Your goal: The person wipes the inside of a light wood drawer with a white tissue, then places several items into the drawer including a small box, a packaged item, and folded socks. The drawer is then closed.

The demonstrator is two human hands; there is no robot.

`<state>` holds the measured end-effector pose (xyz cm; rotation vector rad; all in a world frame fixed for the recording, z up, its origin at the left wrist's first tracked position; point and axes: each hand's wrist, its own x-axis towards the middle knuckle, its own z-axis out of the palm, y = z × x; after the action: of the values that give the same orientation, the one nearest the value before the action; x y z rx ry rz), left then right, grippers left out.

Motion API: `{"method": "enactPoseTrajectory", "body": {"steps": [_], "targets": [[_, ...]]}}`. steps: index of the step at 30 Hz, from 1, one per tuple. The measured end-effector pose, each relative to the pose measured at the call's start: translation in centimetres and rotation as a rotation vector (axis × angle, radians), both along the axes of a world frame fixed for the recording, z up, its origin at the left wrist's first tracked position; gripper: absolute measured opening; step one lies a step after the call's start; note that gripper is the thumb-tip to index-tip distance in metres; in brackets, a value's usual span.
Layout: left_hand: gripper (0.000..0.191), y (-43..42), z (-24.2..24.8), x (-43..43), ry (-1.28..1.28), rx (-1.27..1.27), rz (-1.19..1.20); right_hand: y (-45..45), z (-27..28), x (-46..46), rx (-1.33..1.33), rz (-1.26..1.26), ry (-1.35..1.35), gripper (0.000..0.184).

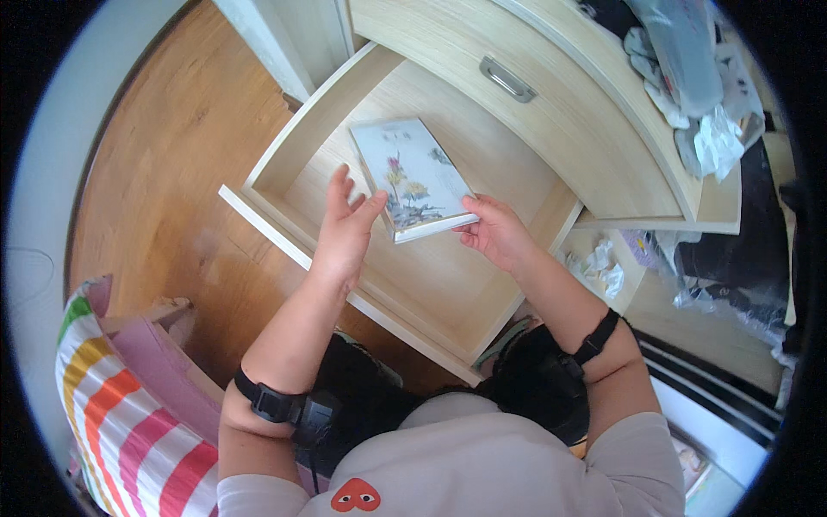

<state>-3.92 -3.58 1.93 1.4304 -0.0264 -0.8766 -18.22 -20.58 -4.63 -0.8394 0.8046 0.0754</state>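
Note:
A book (pixel 413 178) with a pale cover of painted flowers and plants is held above a pulled-out drawer of light wood (pixel 446 304). My right hand (pixel 494 229) grips the book's near right corner, thumb on the cover and fingers underneath. At the book's left edge is my left hand (pixel 349 223), its fingers spread and its thumb beside the near left corner; whether the thumb touches the book I cannot tell. Beneath the book, the pale drawer bottom shows.
A closed drawer front with a metal handle (pixel 508 79) stands beyond. Plastic bags (pixel 678 64) and crumpled tissue (pixel 718 142) lie at upper right. More tissue (pixel 604 268) is on a lower shelf at right. Striped bedding (pixel 123 413) is at lower left, beside the wooden floor (pixel 174 161).

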Motion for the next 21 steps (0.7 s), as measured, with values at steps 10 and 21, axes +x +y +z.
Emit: {"method": "enactPoseTrajectory", "body": {"steps": [10,21], "targets": [[0.037,1.4,1.3,1.9,0.001,-0.106,-0.087,-9.0,-8.7,4.7,-0.325,-0.297,0.129,0.040],[0.035,3.1,0.4,3.5,-0.062,-0.163,-0.041,-6.1,-11.7,12.6,-1.697,0.581,0.728,0.082]]}}
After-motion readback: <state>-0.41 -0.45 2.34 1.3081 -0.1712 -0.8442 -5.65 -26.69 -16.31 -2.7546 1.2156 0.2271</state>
